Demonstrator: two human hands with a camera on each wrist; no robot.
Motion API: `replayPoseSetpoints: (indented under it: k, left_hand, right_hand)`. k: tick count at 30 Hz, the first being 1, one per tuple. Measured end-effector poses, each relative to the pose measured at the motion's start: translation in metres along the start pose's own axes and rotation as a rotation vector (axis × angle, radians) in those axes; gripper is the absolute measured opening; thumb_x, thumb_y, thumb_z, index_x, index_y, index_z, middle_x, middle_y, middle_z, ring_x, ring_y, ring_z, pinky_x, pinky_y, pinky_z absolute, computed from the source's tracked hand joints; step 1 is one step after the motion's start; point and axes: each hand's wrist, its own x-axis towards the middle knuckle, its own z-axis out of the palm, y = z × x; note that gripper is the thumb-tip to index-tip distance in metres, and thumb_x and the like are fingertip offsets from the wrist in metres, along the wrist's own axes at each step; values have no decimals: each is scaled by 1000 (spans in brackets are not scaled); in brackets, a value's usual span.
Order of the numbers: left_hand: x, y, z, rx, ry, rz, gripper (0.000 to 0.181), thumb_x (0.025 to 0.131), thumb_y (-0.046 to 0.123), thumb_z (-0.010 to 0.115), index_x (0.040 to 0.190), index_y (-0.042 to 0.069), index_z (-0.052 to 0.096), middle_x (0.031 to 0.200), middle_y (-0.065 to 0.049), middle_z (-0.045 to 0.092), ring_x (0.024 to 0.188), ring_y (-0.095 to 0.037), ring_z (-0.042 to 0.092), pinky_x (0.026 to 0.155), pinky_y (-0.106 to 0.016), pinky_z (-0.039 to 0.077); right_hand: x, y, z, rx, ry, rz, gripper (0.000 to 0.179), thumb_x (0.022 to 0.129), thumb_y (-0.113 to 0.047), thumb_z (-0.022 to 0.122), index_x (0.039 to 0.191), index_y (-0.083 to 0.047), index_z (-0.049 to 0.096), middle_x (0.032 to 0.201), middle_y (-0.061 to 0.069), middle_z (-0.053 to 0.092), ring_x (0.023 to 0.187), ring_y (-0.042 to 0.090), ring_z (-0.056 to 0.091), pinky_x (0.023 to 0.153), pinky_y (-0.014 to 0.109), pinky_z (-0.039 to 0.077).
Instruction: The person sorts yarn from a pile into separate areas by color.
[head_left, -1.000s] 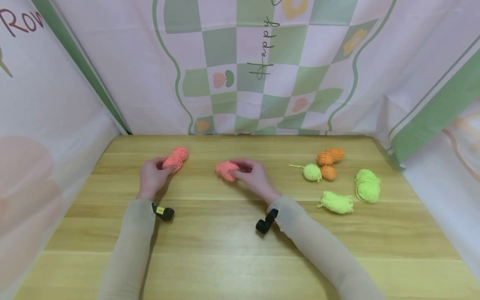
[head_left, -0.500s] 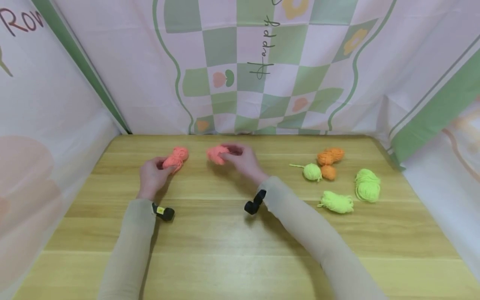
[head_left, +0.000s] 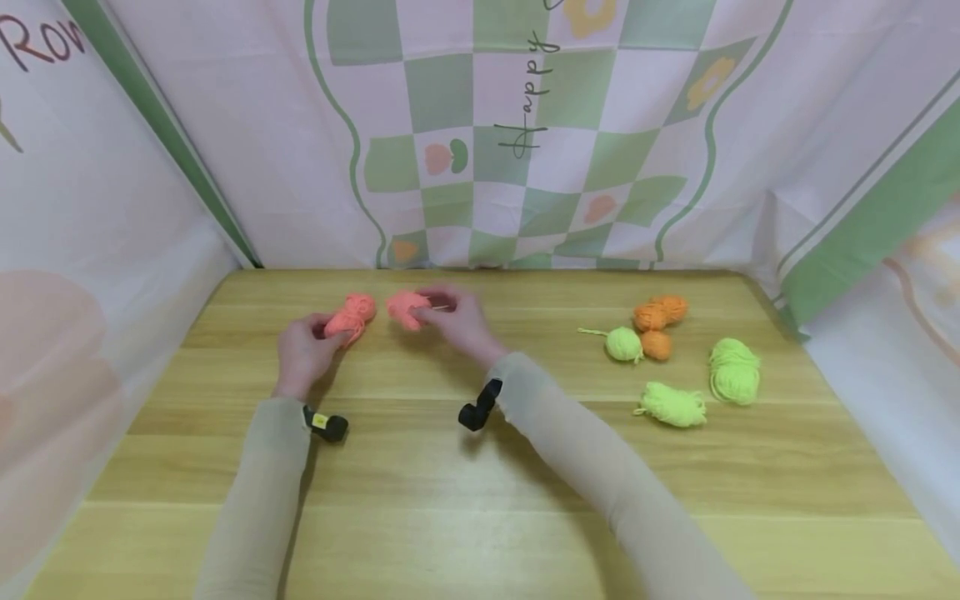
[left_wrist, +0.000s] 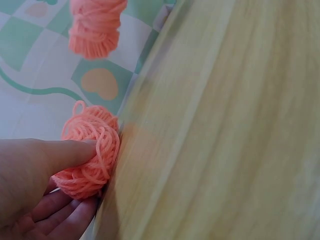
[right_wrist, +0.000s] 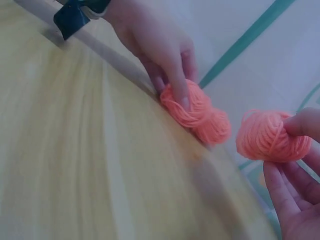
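Observation:
On the left of the table, my left hand (head_left: 303, 354) grips a coral yarn bundle (head_left: 352, 320), thumb on one side and fingers on the other. That bundle rests on the wood and narrows at its middle, as the right wrist view shows. My right hand (head_left: 461, 323) pinches a second coral yarn bundle (head_left: 406, 309) between thumb and fingers. It is held up off the table, a short gap to the right of the first. In the left wrist view this raised bundle (left_wrist: 97, 30) appears above the gripped one (left_wrist: 95, 150).
Toward the right lie an orange yarn bundle (head_left: 660, 312), a small orange ball (head_left: 657, 345) and a lime ball (head_left: 623, 344) with a loose tail. Two lime bundles (head_left: 675, 406) (head_left: 735, 372) sit nearby. A printed curtain (head_left: 480, 167) hangs behind the table (head_left: 450, 517).
My right hand has carried its coral yarn bundle away from me and then left, bringing it close to the other one. My left hand has stayed in place.

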Motion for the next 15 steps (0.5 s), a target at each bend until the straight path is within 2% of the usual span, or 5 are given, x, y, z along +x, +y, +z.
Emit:
replayPoseSetpoints:
  k: [15]
  left_hand:
    - [2,-3,3,15,15,11,41,98,24,71,130,-1,64,121,-19,65,107,-32,58,94,-48,50]
  right_hand:
    - [-7,4,26,17,-13,90,37,91,-16,79,126,-7,68,114,5,68,99,21,66,85,29,56]
